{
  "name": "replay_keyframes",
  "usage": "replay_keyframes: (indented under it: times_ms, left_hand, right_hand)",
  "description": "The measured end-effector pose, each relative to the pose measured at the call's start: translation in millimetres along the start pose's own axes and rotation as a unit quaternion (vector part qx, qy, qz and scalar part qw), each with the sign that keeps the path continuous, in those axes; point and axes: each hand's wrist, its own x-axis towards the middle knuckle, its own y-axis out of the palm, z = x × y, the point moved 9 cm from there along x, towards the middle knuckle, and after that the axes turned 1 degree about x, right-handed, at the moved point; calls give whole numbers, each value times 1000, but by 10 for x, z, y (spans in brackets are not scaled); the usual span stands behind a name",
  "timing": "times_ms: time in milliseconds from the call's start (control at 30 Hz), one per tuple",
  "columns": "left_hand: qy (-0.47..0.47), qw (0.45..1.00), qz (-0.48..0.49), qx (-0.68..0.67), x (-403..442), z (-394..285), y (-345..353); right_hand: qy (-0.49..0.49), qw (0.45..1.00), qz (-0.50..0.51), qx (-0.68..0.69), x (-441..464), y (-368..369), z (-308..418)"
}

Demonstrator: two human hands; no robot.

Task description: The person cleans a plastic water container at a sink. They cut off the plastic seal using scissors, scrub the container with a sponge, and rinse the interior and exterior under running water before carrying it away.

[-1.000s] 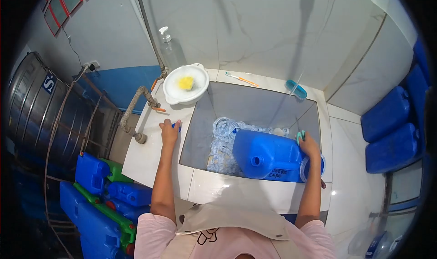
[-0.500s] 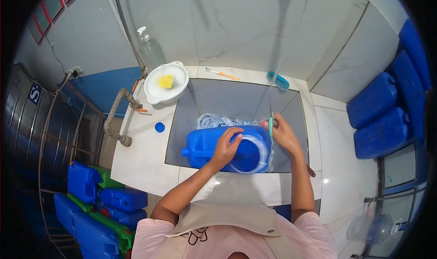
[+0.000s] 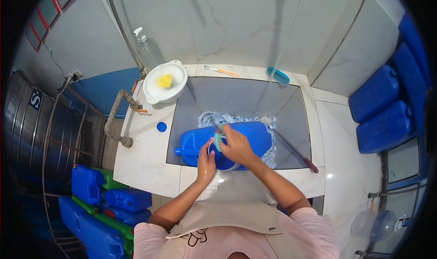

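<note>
Head | basin (image 3: 179,95) : suds (image 3: 169,93), sponge (image 3: 164,81) | sink (image 3: 232,95): blue jug (image 3: 256,143) | hands (image 3: 206,166) together, right (image 3: 237,147) gripping scissors (image 3: 217,142)

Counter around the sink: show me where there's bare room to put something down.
Bare: the left counter between blue cap and near edge; the narrow back ledge between toothbrush and turquoise brush. Crowded: the back-left corner, under the white basin, and the sink front, with blue jug, left hand and right hand.
</note>
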Motion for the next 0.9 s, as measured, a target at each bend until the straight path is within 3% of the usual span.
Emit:
replay_keyframes:
  times_ms: [67,133,200,233,267,333,367,467,500,533,600,633,667,700,733,767,800,833,867,900]
  left_hand:
    - [19,957,110,267,-156,-269,48]
    - [21,948,137,286,-120,-457,61]
    - [264,874,76,400,-33,-1104,195]
    - [273,877,126,374,61,-1067,312]
    - [276,876,126,374,97,-1071,325]
    - [140,881,204,402,220,-835,405]
    - [164,880,178,408,227,-789,377]
    - [102,890,164,413,250,-575,355]
    - [99,889,166,415,241,-455,358]
    - [106,884,182,417,209,-339,369]
    - [111,880,190,421,107,-261,335]
    - [11,902,187,389,49,-190,263]
    - [-88,914,182,351,-24,-79,177]
    - [-129,893,206,379,-133,102,136]
    - [-130,894,203,378,-124,-10,81]
    - [-118,854,283,421,-159,-198,126]
    - [-104,806,361,458,-213,-334,184]
    - [-105,808,359,454,-183,-451,214]
    - [57,857,252,446,-25,-882,273]
    - [218,870,134,422,18,-1286,256]
  right_hand:
    - [67,961,262,-56,142,370,-33]
    - [81,946,308,-55,261,545,-180]
    - [65,961,262,63,369,686,-375]
    - [91,960,204,166,385,587,-415]
    - [90,961,202,166,320,540,-441]
    - [80,935,-14,346,182,36,-489]
    - [80,935,-13,346,6,-42,-435]
    - [105,964,-88,230,-407,-245,-379]
    - [-4,992,-94,84,-432,-218,-142]
    - [-112,987,-96,-63,-492,-112,113]
    - [-102,988,-96,-67,-243,-99,161]
    - [13,995,86,-37,-3,108,35]
    - [127,956,264,-8,60,348,-101]
    - [124,956,266,-7,216,425,-156]
    - [78,935,345,13,291,703,-189]
    - [32,906,420,32,311,942,-187]
    - [31,905,423,30,387,1037,-217]
    - [57,901,411,130,463,1107,-219]
    - [84,886,395,227,503,1143,-242]
    - [102,887,337,299,572,1065,-270]
